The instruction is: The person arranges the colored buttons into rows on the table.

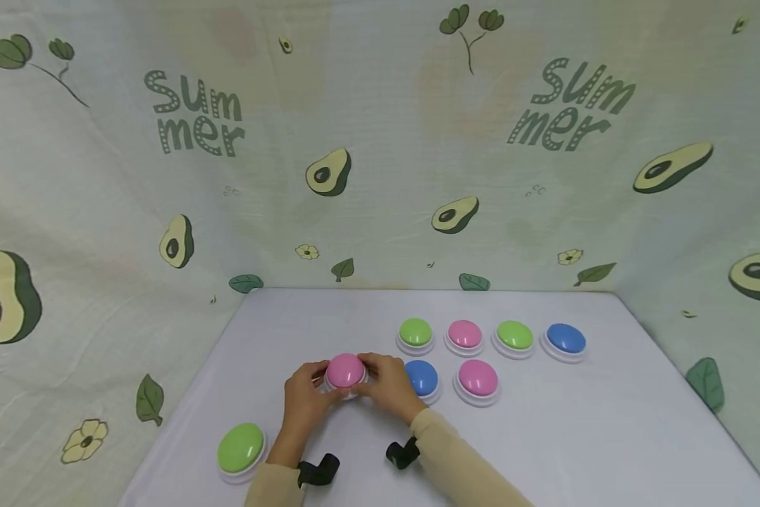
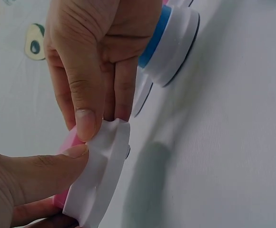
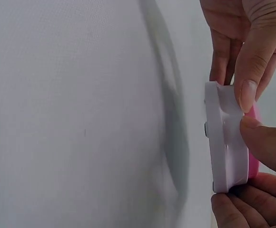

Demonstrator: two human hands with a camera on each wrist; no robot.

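A pink dome push button on a round white base is held between both hands. On its left side, my left hand grips the rim, thumb at the near edge. My right hand grips it from the right, and the two thumbs nearly meet. In the right wrist view the white base stands edge-on, with small dark feet showing underneath and a gap to the tabletop. Close by the right hand sits a blue button, partly hidden by that hand.
On the white table, another pink button lies right of the blue one. Behind is a row: green, pink, green and blue buttons. A green button sits by the left forearm. Printed cloth surrounds the table.
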